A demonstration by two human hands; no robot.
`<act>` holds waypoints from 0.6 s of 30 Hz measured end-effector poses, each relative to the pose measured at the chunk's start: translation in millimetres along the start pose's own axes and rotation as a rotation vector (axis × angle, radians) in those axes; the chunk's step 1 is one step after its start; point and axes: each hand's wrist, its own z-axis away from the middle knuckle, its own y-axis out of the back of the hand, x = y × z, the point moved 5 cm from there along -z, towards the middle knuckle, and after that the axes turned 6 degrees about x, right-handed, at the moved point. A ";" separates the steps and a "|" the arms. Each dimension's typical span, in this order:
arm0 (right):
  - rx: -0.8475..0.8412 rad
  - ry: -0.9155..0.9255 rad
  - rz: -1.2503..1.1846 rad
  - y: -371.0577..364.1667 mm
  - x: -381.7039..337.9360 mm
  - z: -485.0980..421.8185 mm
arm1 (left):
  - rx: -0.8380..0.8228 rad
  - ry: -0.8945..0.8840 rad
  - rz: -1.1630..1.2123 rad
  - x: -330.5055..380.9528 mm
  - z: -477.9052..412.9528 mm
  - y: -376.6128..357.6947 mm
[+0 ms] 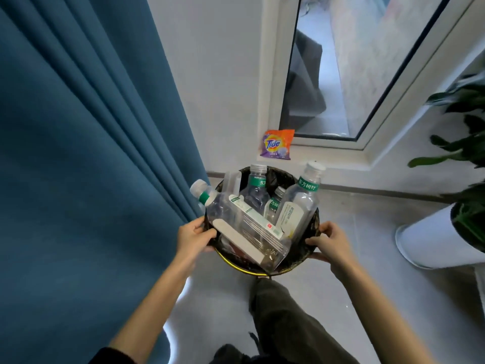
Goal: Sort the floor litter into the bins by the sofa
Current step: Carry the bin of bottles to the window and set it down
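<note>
A round black bin (pixel 299 260) with a gold rim and dark liner is in the middle of the view, above the floor. It is packed with several clear plastic bottles (pixel 298 206) with green labels, a white and green carton (pixel 256 218) and other clear packaging. My left hand (pixel 195 236) grips the bin's left rim, thumb over the edge. My right hand (pixel 329 243) grips the right rim the same way. An orange and purple Tide packet (pixel 278 144) lies on the floor by the window frame, beyond the bin.
A blue curtain (pixel 86 153) hangs along the left, close to the bin. A glass door or window (pixel 338 69) stands ahead. A white planter (pixel 433 240) with a green plant is at the right. My trouser leg (pixel 286 319) is below the bin.
</note>
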 end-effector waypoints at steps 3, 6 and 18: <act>-0.021 -0.017 0.023 -8.8 -34.1 -52.8 | -0.013 0.066 0.005 22.6 -50.2 -32.2; -0.039 -0.031 0.075 -18.8 -63.1 -96.8 | 0.010 0.091 0.025 43.7 -92.2 -55.6; -0.037 -0.162 0.335 -95.1 -109.0 -261.3 | -0.044 0.229 -0.052 64.4 -292.2 -119.8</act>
